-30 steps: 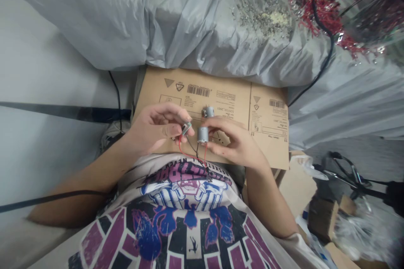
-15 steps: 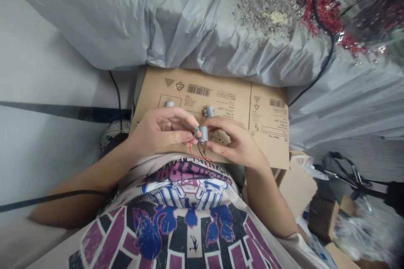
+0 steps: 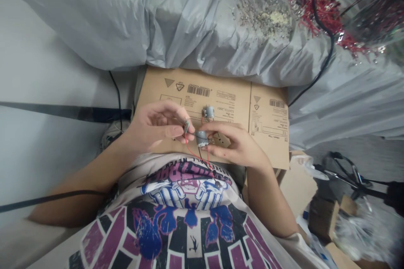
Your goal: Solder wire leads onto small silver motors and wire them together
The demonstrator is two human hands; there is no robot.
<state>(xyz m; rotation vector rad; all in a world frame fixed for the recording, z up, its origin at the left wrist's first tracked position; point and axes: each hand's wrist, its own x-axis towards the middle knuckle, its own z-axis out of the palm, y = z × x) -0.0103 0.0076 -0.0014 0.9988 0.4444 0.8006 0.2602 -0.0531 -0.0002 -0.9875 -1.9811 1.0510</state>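
Note:
My left hand (image 3: 162, 126) pinches a small green circuit board (image 3: 186, 126) between thumb and forefinger. From this board a red wire (image 3: 188, 145) hangs and loops down toward my shirt. My right hand (image 3: 232, 145) grips a small silver-grey motor (image 3: 201, 138) between thumb and fingers, right beside the board. A black wire crosses the motor, and red wire dangles below it. Another motor (image 3: 208, 112) lies on the cardboard just beyond my right fingers, with red wire at its side. Where the wires join is too small to make out.
A printed cardboard sheet (image 3: 236, 96) lies across my lap under both hands. Beyond it hangs a grey plastic cover (image 3: 189, 29), bearing red tinsel (image 3: 325, 8) and a black cable (image 3: 331, 50). Boxes (image 3: 325, 216) and plastic bags (image 3: 362, 231) are at the lower right.
My left hand has drawn the board left, away from the motor. The motor in my right hand has turned and dropped slightly. A motor behind my left hand has gone out of sight.

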